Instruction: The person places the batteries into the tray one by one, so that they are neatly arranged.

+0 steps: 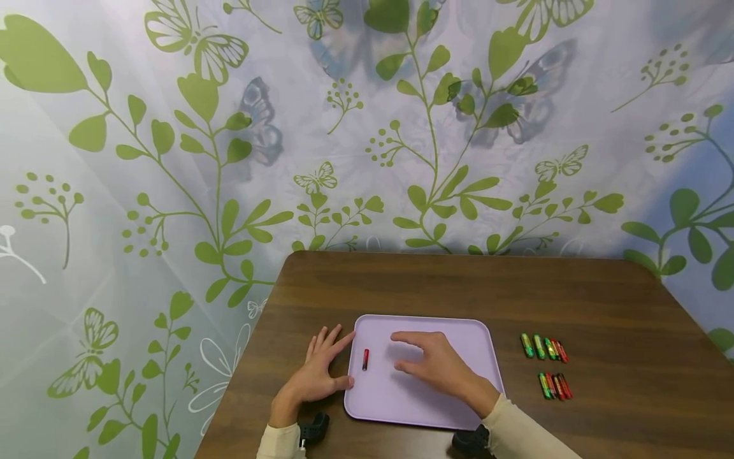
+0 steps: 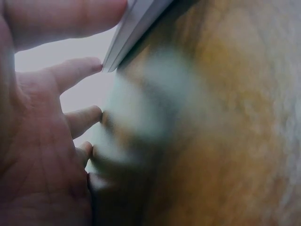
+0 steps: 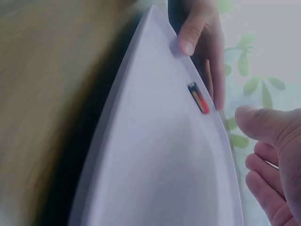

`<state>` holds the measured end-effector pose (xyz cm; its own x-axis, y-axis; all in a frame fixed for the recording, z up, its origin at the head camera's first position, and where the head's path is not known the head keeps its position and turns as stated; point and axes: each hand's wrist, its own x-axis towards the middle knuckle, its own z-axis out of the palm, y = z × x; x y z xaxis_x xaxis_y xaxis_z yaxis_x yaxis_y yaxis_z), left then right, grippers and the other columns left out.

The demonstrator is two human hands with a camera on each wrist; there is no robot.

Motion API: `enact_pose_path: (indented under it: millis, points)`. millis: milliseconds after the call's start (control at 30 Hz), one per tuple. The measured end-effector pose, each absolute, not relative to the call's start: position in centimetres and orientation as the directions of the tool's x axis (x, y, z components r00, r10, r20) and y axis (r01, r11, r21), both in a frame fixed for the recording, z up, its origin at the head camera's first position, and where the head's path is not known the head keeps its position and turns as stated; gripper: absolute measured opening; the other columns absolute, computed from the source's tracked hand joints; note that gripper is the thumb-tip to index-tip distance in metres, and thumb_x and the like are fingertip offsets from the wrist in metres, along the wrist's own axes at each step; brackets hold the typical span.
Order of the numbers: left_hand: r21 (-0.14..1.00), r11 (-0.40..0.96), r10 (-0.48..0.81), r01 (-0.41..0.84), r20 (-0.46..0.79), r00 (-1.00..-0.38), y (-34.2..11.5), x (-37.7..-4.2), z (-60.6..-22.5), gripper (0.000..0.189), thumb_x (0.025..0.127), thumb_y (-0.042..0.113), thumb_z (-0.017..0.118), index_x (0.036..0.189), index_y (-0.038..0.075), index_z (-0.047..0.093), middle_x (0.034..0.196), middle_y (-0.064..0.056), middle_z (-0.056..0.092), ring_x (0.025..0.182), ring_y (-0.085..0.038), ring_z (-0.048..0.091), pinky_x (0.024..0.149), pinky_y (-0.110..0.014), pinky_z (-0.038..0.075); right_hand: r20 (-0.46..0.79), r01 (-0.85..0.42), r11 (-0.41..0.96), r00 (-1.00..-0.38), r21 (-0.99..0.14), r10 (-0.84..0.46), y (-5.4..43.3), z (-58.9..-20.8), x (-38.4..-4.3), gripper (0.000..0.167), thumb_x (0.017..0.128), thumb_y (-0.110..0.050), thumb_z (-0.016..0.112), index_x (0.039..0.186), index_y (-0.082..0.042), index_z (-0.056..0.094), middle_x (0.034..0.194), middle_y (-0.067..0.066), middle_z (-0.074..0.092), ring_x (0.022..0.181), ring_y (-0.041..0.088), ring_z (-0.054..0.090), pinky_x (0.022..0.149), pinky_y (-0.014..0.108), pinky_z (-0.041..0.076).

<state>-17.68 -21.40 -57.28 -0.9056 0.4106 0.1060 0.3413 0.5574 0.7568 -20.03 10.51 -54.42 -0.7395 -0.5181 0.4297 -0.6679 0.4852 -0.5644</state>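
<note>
At the tray (image 1: 467, 344), hands (image 1: 315, 376) (image 1: 438, 366) angle inward.

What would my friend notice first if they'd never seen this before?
Probably the wall behind the table, covered in green leaves and butterflies. Next, the pale purple tray on the table, with one small red battery near its left edge. Then two rows of batteries right of the tray.

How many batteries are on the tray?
1: a red battery, lying on the left side of the tray, near the left hand. The right hand may hide others.
</note>
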Motion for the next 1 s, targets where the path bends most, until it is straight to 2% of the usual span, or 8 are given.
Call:
enact_pose_path:
  millis: [233,400,567,700,833,1000]
  points:
    - [0.720,0.644,0.386,0.258,-0.015,-0.922,-21.1,-17.6,-56.2,0.092,0.086,0.032,0.083,0.169,0.018,0.045,0.180,-0.026,0.022,0.168,-0.056,-0.001,0.132,-0.074,-0.009,0.421,-0.668,0.504,-0.741,-0.548,-0.523,13.8,-54.0,-19.1,0.052,0.082,-0.020,0.097,0.131,-0.012,0.080,0.129,-0.004,0.081,0.120,0.019,0.078,0.098,0.045,0.065]
    - [0.709,0.658,0.382,0.252,-0.026,-0.924,-21.0,-17.7,-56.2,0.093,0.086,0.031,0.083,0.169,0.018,0.044,0.181,-0.026,0.021,0.168,-0.056,-0.001,0.132,-0.074,-0.008,0.451,-0.680,0.515,-0.733,-0.522,-0.510,16.2,-54.2,-18.4,0.053,0.079,-0.017,0.099,0.129,-0.012,0.081,0.126,-0.005,0.082,0.117,0.018,0.079,0.096,0.042,0.066]
    - [0.715,0.651,0.387,0.255,-0.024,-0.922,-21.0,-17.6,-56.0,0.093,0.086,0.031,0.084,0.169,0.017,0.044,0.181,-0.026,0.021,0.168,-0.056,-0.002,0.131,-0.074,-0.009,0.424,-0.649,0.543,-0.760,-0.532,-0.493,18.7,-54.1,-17.7,0.054,0.079,-0.020,0.099,0.129,-0.014,0.081,0.128,-0.006,0.081,0.118,0.015,0.078,0.096,0.036,0.065]
    - [0.715,0.649,0.390,0.260,-0.019,-0.921,-21.0,-17.6,-56.0,0.093,0.086,0.032,0.084,0.169,0.016,0.044,0.180,-0.027,0.021,0.167,-0.057,0.000,0.130,-0.076,-0.008,0.408,-0.633,0.557,-0.773,-0.537,-0.485,20.8,-53.4,-17.1,0.056,0.078,-0.021,0.100,0.131,-0.015,0.081,0.129,-0.006,0.081,0.118,0.015,0.078,0.096,0.028,0.064]
    - [0.719,0.642,0.389,0.266,-0.007,-0.921,-21.1,-17.7,-56.4,0.093,0.086,0.035,0.084,0.168,0.018,0.045,0.180,-0.028,0.022,0.167,-0.058,0.000,0.130,-0.077,-0.008,0.415,-0.636,0.574,-0.771,-0.516,-0.482,23.0,-52.9,-16.6,0.058,0.077,-0.022,0.101,0.131,-0.015,0.080,0.127,-0.005,0.082,0.113,0.014,0.079,0.090,0.021,0.062]
    - [0.757,0.571,0.404,0.317,0.076,-0.911,-21.2,-17.5,-56.8,0.090,0.085,0.034,0.085,0.166,0.018,0.049,0.176,-0.034,0.025,0.163,-0.065,0.002,0.127,-0.080,-0.009,0.436,-0.643,0.595,-0.765,-0.481,-0.474,25.5,-52.6,-16.0,0.059,0.076,-0.024,0.102,0.130,-0.015,0.080,0.125,-0.006,0.083,0.109,0.011,0.080,0.090,0.006,0.053]
